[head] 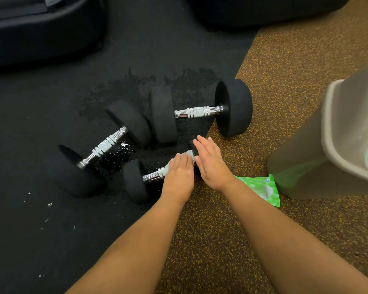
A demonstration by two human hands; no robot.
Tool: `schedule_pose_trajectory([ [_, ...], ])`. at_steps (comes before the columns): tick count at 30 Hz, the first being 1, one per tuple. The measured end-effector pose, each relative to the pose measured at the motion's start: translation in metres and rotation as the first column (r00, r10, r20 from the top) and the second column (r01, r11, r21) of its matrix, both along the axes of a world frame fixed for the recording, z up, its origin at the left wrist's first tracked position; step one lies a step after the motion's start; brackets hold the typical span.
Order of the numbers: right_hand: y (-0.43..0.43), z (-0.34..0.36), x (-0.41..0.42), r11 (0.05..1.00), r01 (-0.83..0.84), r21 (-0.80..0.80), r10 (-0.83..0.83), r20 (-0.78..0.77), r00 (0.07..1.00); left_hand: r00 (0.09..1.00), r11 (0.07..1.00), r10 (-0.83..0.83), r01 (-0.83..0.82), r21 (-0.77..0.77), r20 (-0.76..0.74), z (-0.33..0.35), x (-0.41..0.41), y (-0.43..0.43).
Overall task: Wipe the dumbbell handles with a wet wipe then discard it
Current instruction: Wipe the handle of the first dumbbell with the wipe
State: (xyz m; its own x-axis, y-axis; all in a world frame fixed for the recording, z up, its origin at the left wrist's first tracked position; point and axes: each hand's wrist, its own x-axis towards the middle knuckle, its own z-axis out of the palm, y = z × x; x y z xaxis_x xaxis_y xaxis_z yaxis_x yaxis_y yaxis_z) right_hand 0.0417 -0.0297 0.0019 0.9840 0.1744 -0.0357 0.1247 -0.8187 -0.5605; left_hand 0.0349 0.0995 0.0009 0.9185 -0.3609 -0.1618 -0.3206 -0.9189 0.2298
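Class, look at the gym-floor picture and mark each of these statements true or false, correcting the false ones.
1. Three dumbbells lie on the floor. True.
2. The left hand rests on a white wipe on the nearest dumbbell's handle. True.
3. The green packet is inside the bin. False: the packet lies on the floor beside the bin.
4. The right hand grips the far dumbbell's handle. False: the right hand lies flat, fingers straight, at the nearest dumbbell's end weight.
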Motion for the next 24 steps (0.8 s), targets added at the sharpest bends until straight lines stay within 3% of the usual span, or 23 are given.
schedule_pose_trajectory([
  [8,-0.001,0.002,-0.002,1.000,0.002,0.016,-0.002,-0.011,1.000,0.986,0.983,-0.162,0.165,0.076,-0.045,0.000,-0.016,0.015],
  [15,-0.001,0.003,-0.002,1.000,-0.004,0.018,0.005,-0.028,1.000,0.998,0.999,-0.010,0.013,0.050,-0.061,0.004,-0.011,0.012],
  [24,-0.001,0.001,-0.001,1.000,-0.013,0.010,0.014,-0.012,1.000,0.978,0.955,-0.199,0.209,0.209,-0.066,0.000,-0.022,0.013],
])
